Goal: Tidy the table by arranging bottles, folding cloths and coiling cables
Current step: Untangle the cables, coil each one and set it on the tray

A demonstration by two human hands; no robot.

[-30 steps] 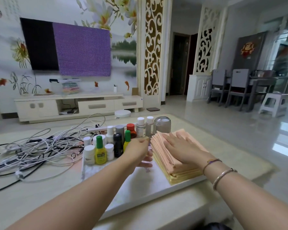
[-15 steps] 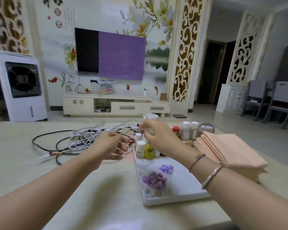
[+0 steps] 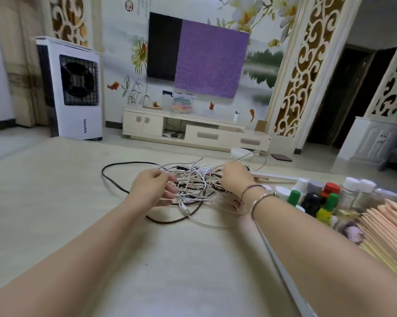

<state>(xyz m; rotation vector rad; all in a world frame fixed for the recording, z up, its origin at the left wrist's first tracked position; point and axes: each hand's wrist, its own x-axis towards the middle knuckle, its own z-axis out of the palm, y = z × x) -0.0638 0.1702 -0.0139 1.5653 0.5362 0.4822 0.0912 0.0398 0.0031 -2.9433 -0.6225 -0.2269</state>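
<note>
A tangle of white and black cables [image 3: 194, 187] lies on the beige table [image 3: 55, 202], straight ahead of me. My left hand [image 3: 152, 187] reaches into its left side with the fingers spread among the strands. My right hand [image 3: 236, 177] sits on the right side of the tangle, back up, with its fingers curled down into the cables and hidden. Several small bottles [image 3: 318, 197] stand grouped on a white tray [image 3: 284, 271] at the right. A stack of folded peach cloths [image 3: 389, 227] lies on the tray nearer to me.
A black cable loop [image 3: 111, 177] trails out to the left of the tangle. Beyond the table stand a white air cooler [image 3: 78, 88] and a low TV cabinet [image 3: 193, 131] under a wall screen. A doorway opens at the far right.
My view has swung left from the tray to the cables. My right hand left the cloth stack, and both hands moved onto the tangle, the right one coming down from a lifted strand.
</note>
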